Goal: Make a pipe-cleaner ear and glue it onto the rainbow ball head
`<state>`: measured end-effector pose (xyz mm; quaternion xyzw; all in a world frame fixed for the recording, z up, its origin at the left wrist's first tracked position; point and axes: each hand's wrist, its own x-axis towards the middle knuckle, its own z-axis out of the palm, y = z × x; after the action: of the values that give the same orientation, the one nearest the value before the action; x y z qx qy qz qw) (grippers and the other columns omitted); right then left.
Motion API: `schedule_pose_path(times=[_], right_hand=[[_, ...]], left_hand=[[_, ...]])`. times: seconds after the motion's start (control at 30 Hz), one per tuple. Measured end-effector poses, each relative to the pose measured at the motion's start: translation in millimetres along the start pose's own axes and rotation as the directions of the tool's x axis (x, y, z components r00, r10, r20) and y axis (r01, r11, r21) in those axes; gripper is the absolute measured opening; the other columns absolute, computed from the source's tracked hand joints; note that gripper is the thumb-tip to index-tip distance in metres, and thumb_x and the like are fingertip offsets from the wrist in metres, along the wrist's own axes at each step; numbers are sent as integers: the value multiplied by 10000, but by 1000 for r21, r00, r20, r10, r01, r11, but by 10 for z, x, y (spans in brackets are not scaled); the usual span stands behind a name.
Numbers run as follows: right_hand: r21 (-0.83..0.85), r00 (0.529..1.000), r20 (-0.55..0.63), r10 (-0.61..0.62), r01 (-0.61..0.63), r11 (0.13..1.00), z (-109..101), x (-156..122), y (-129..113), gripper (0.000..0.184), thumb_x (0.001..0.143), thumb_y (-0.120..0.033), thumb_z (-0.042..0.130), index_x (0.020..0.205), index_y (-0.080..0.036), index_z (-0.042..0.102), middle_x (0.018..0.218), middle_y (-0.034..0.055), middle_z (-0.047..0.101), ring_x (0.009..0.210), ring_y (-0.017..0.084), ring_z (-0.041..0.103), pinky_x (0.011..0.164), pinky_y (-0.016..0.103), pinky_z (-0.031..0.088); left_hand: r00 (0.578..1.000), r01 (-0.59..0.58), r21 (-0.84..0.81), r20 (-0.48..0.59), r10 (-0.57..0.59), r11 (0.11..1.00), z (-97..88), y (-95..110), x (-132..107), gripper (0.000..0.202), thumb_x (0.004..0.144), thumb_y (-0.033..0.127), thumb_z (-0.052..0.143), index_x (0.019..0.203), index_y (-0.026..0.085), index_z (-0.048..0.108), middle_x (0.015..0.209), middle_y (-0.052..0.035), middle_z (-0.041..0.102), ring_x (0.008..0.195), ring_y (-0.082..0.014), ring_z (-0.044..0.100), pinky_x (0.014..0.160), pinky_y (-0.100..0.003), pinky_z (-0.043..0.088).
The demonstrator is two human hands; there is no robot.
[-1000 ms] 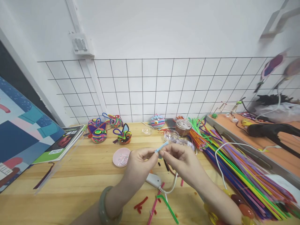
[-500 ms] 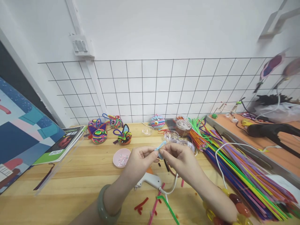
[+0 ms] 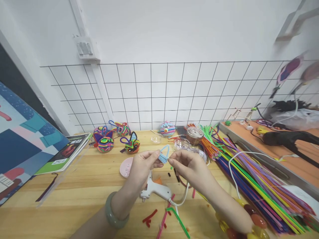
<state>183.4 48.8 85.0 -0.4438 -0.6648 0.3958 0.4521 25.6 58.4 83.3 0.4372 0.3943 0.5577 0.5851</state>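
Observation:
Both my hands are raised over the wooden table (image 3: 82,189), pinching one small light-blue pipe-cleaner piece (image 3: 163,155) bent into a loop. My left hand (image 3: 143,166) grips its left side with thumb and fingers closed; a green bangle is on that wrist. My right hand (image 3: 188,166) pinches its right end; a beaded bracelet is on that wrist. Below the hands lies a white glue gun (image 3: 154,189) with its cord.
A big pile of coloured pipe cleaners (image 3: 259,179) fills the right. Finished colourful figures (image 3: 106,141) stand at the back left near a booklet (image 3: 66,151). A pink dish (image 3: 125,167), clear round boxes (image 3: 181,143) and cut scraps (image 3: 159,215) lie near the hands.
The blue piece has turned from a short straight bit into an upright loop. My hands have shifted slightly left and up, uncovering more of the glue gun.

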Motion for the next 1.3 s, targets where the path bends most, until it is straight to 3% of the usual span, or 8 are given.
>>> schedule_pose_path(times=[0.13,0.33,0.5,0.67,0.77,0.93,1.03,1.3], right_hand=[[110,991,83,100,-109,988,0,9,-68,226,761,-372,617,713,-155,574,551,-37,525,411,72,486,405,195,388],[149,981,103,163,-177,973,25,22,-91,258,746,-396,627,685,-151,572,503,-47,532,369,58,466,379,176,336],[190,965,190,179,-215,958,26,41,-91,333,763,-441,600,612,-146,567,417,-48,503,353,52,432,375,169,301],[189,964,194,183,-220,957,33,53,-57,340,761,-446,599,607,-146,564,411,-48,500,356,53,429,373,167,292],[170,972,174,160,-190,967,24,52,-29,342,762,-443,596,588,-151,556,408,-46,496,359,55,426,391,178,307],[150,968,153,200,-222,963,-5,53,-56,320,764,-419,586,573,-165,545,388,-49,485,322,48,364,353,179,256],[142,963,151,223,-245,959,-3,59,-66,303,753,-407,596,575,-167,544,386,-51,485,312,47,353,346,179,244],[145,976,141,169,-189,971,40,60,-9,288,727,-390,625,584,-157,538,460,-47,505,354,57,429,392,187,308]], left_hand=[[1000,-20,-31,3,20,999,2,33,-9,178,670,292,702,672,114,704,652,-59,695,598,-129,613,596,-231,507],[998,-60,-16,15,61,998,5,34,-25,163,694,273,682,631,123,689,607,-40,683,579,-124,603,608,-237,494],[997,-77,28,1,77,997,-22,1,0,175,682,300,689,642,129,692,605,-35,678,584,-124,585,620,-244,475],[995,-96,124,-7,98,988,-32,-32,-1,189,711,311,666,639,138,693,615,-31,678,611,-119,567,635,-235,454],[997,-69,140,29,66,988,-23,-14,-16,196,721,317,661,677,131,704,631,-40,682,625,-123,572,634,-231,456],[985,52,1,162,-52,999,-18,40,-23,337,789,413,569,791,103,701,706,-88,693,637,-152,607,625,-271,486],[983,89,-46,168,-80,995,-14,49,-27,385,807,451,528,822,102,691,715,-93,686,623,-148,607,595,-266,487],[993,66,44,90,-70,997,-11,-12,-7,207,629,315,742,655,121,677,660,-37,649,575,-97,548,524,-199,439]])
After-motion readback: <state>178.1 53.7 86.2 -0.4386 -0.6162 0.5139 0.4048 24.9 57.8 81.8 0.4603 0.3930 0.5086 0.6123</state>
